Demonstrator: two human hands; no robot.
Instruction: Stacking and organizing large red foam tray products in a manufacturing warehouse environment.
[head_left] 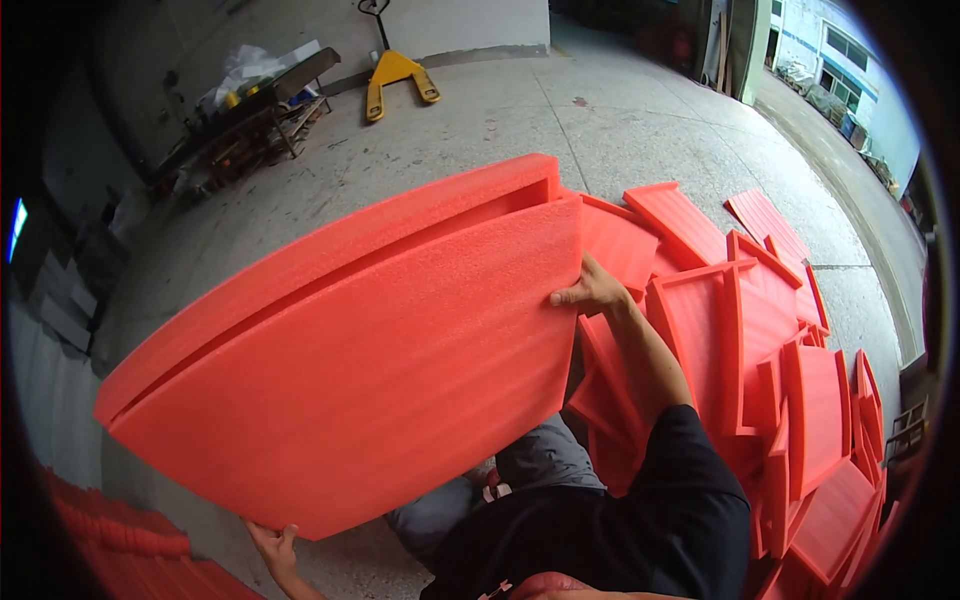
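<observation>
A large red foam panel (350, 370) is held up in front of me, tilted, with a long narrow slot along its upper edge between two layers. My right hand (603, 287) grips its right end, with the thumb lying on the near face and the other fingers mostly hidden. At the bottom left corner, my left hand (274, 548) pinches the lower edge. The panel hides part of the floor and of my legs.
To the right lies a loose heap of red foam pieces with raised rims (700, 310). More red foam (130, 545) is stacked at lower left. Farther off stand a yellow pallet jack (398, 72) and a cluttered table (290, 80). A wide doorway opens at the upper right.
</observation>
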